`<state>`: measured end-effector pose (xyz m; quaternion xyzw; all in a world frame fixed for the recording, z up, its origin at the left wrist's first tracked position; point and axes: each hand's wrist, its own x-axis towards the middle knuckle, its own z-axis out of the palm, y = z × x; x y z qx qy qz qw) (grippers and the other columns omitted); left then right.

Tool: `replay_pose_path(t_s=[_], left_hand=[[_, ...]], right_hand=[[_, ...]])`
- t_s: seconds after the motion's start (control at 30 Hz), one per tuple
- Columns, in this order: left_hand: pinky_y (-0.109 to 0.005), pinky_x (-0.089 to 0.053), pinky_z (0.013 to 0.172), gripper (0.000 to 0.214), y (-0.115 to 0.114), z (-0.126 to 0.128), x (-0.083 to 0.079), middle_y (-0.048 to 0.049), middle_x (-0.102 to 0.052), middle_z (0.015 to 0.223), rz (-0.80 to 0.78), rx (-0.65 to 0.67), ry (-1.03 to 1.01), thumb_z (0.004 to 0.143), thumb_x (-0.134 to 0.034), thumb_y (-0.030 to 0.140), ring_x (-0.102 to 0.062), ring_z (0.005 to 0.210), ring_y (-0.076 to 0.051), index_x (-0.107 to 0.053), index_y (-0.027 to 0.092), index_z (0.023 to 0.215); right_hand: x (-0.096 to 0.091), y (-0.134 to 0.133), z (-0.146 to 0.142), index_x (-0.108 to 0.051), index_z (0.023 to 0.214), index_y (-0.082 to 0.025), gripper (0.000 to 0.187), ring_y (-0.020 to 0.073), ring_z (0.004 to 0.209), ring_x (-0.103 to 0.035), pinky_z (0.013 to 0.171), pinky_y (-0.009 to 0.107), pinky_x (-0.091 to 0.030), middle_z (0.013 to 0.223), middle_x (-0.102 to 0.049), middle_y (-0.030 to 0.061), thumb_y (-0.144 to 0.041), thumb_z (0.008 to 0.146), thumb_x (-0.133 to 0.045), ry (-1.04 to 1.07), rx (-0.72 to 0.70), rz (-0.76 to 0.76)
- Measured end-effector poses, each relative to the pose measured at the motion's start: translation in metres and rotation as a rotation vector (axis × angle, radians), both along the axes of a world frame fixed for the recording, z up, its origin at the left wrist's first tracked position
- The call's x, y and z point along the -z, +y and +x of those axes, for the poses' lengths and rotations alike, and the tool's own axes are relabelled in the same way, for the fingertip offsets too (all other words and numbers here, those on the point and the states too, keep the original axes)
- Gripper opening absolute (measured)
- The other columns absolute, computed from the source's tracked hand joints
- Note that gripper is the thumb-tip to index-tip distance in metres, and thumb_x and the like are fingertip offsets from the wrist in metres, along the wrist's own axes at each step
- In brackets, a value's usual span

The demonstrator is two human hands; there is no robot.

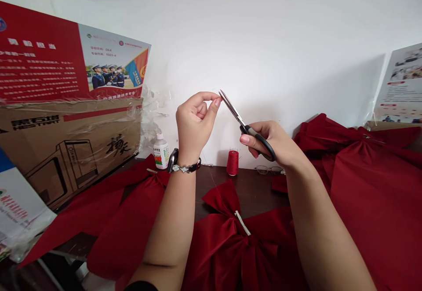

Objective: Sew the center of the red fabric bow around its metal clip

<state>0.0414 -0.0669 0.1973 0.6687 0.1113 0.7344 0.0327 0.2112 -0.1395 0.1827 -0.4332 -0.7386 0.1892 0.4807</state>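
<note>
My left hand is raised in front of the wall, thumb and forefinger pinched together. A thin red thread runs up from the bow toward this hand; the bit between the fingertips is too fine to make out. My right hand grips scissors by their black handles. The blades look nearly closed, and their tips are right beside my left fingertips. Below both hands lies a dark red fabric bow with a pale strip across its gathered middle.
On the dark table stand a red thread spool with pins or needles in its top and a white bottle. Glasses lie beside the spool. More red bows lie right and left. A cardboard box stands left.
</note>
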Motion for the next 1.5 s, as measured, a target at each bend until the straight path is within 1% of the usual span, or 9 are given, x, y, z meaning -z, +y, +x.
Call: replay_pose_path(t_s=[0.2,0.5,0.8,0.97,1.07,1.17,1.3,1.43,1.5], left_hand=[[-0.026,-0.020,0.046,0.018,-0.0028,-0.0003,0.0004,0.0072,-0.020,0.050,0.002,-0.018,0.015,0.084,-0.064,0.036,-0.020,0.044,-0.007,-0.064,0.020,0.077],[-0.028,-0.016,0.044,0.024,-0.0025,0.0006,0.0006,0.0066,-0.024,0.046,-0.007,0.055,0.009,0.084,-0.061,0.044,-0.023,0.041,-0.008,-0.061,0.022,0.076],[-0.027,-0.019,0.044,0.023,-0.0030,0.0018,0.0010,0.0064,-0.025,0.047,-0.029,0.051,-0.015,0.084,-0.061,0.043,-0.024,0.040,-0.007,-0.062,0.021,0.076],[-0.026,-0.018,0.043,0.025,-0.0031,0.0018,0.0007,0.0064,-0.026,0.046,-0.028,0.055,-0.030,0.083,-0.062,0.045,-0.024,0.040,-0.007,-0.061,0.021,0.075],[-0.027,-0.016,0.042,0.026,-0.0023,0.0020,0.0005,0.0062,-0.027,0.046,-0.024,0.061,-0.040,0.083,-0.062,0.046,-0.025,0.040,-0.007,-0.061,0.021,0.075],[-0.027,-0.016,0.042,0.026,-0.0012,0.0020,0.0003,0.0062,-0.028,0.046,-0.025,0.068,-0.047,0.083,-0.063,0.046,-0.025,0.040,-0.007,-0.061,0.021,0.075],[-0.027,-0.015,0.042,0.026,-0.0007,0.0021,0.0004,0.0060,-0.029,0.046,-0.028,0.081,-0.051,0.082,-0.063,0.045,-0.025,0.040,-0.007,-0.061,0.021,0.075],[-0.026,-0.014,0.042,0.026,-0.0002,0.0023,0.0005,0.0056,-0.033,0.045,-0.032,0.097,-0.054,0.082,-0.063,0.045,-0.025,0.040,-0.006,-0.062,0.021,0.075],[-0.026,-0.014,0.042,0.025,0.0006,0.0022,0.0004,0.0051,-0.037,0.046,-0.028,0.093,-0.055,0.083,-0.063,0.045,-0.026,0.040,-0.006,-0.062,0.020,0.075]], right_hand=[[-0.0009,-0.0021,0.0009,-0.044,0.055,-0.016,0.053,0.0041,0.042,-0.030,0.044,0.022,-0.018,0.044,-0.043,-0.0038,-0.060,0.067,-0.071,-0.020,0.050,0.010],[-0.0020,-0.0036,0.0005,-0.044,0.054,-0.016,0.055,0.0046,0.043,-0.030,0.043,0.023,-0.019,0.045,-0.042,-0.0036,-0.062,0.065,-0.072,-0.028,0.058,-0.006],[-0.0019,-0.0038,-0.0011,-0.044,0.054,-0.016,0.054,0.0043,0.041,-0.031,0.043,0.023,-0.018,0.044,-0.043,-0.0040,-0.060,0.066,-0.072,-0.007,0.023,-0.009],[-0.0014,-0.0027,-0.0009,-0.042,0.054,-0.017,0.055,0.0040,0.041,-0.029,0.043,0.023,-0.019,0.042,-0.042,-0.0046,-0.060,0.066,-0.073,0.002,-0.001,-0.014],[-0.0011,-0.0032,-0.0013,-0.040,0.052,-0.017,0.056,0.0043,0.041,-0.030,0.043,0.023,-0.020,0.041,-0.043,-0.0040,-0.060,0.066,-0.072,-0.006,-0.010,-0.005],[-0.0005,-0.0034,-0.0024,-0.039,0.053,-0.017,0.057,0.0042,0.041,-0.030,0.043,0.022,-0.020,0.041,-0.043,-0.0041,-0.060,0.064,-0.074,0.013,-0.010,-0.021],[0.0011,-0.0003,-0.0031,-0.042,0.056,-0.017,0.057,0.0040,0.041,-0.029,0.042,0.022,-0.018,0.043,-0.044,-0.0043,-0.064,0.061,-0.074,0.031,-0.003,-0.035],[0.0027,0.0045,0.0002,-0.042,0.055,-0.017,0.058,0.0040,0.041,-0.027,0.042,0.023,-0.015,0.043,-0.041,-0.0042,-0.067,0.064,-0.069,0.008,-0.083,-0.005],[0.0031,0.0060,0.0035,-0.041,0.054,-0.017,0.058,0.0045,0.042,-0.029,0.042,0.023,-0.017,0.044,-0.042,-0.0034,-0.067,0.067,-0.068,0.027,-0.104,0.021]])
